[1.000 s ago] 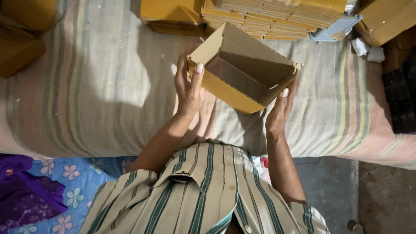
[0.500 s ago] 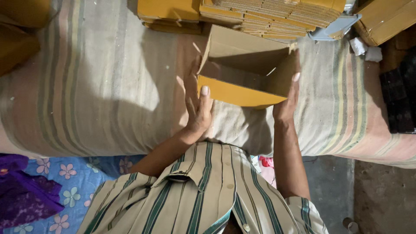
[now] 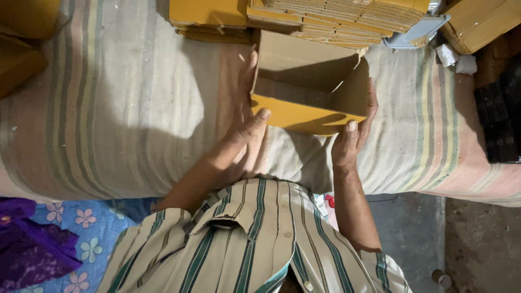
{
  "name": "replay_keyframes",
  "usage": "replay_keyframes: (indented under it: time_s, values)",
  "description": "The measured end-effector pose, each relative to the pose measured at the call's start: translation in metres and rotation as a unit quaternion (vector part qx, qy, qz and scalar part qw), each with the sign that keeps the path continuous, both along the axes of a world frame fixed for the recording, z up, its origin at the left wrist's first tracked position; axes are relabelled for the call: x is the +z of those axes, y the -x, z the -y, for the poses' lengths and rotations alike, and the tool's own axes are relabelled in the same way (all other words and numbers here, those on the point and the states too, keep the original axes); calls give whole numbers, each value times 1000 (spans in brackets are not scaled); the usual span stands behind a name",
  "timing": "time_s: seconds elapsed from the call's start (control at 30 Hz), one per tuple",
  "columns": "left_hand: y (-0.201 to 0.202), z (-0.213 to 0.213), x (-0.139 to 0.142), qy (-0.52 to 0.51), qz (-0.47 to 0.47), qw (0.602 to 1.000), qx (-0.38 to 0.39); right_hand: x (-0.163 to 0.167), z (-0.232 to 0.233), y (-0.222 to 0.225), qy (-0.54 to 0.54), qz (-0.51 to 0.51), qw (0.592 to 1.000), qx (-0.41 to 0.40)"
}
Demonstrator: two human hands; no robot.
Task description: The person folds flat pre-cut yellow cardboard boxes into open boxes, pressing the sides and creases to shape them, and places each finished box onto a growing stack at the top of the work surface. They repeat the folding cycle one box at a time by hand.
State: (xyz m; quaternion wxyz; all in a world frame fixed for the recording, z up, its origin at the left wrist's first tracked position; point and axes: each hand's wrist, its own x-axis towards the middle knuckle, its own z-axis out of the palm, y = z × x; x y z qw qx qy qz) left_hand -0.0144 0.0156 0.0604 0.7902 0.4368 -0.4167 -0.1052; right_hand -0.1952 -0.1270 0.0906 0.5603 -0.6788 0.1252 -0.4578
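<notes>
Nearest the camera, a striped shirt [image 3: 244,244] in cream and green, both forearms reaching out from it over the near edge of the bed [image 3: 108,108], covered in a faded striped cloth. Below that edge, at the lower left, a blue flowered cloth [image 3: 81,228] with a purple cloth [image 3: 27,255] lying on it; at the lower right, bare grey floor [image 3: 461,244]. Just past the near edge, towards the middle of the bed, an open cardboard box [image 3: 309,87], yellow outside and plain brown inside, opening turned up toward the camera, held between two hands. Left hand [image 3: 247,127] clasped on the box's left end, thumb pressed on the yellow front wall, fingers running up the side. Right hand [image 3: 355,133] gripping the right end, thumb on the front corner, fingers wrapped round the outside wall. Along the far edge, a stack of flat yellow cartons [image 3: 304,16], touching or just behind the box's back wall. At the far right corner, a pale blue tray [image 3: 418,32], crumpled white paper [image 3: 453,57] beside it, more yellow boxes [image 3: 483,21] beyond. At the far left corner, other yellow boxes [image 3: 24,38], partly cut off.
</notes>
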Motion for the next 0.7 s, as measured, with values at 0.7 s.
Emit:
replay_keyframes:
  time_s: [0.7]
  values:
    - [-2,2,-9,-66,137,980,130,10,5,-1,202,-112,971,-61]
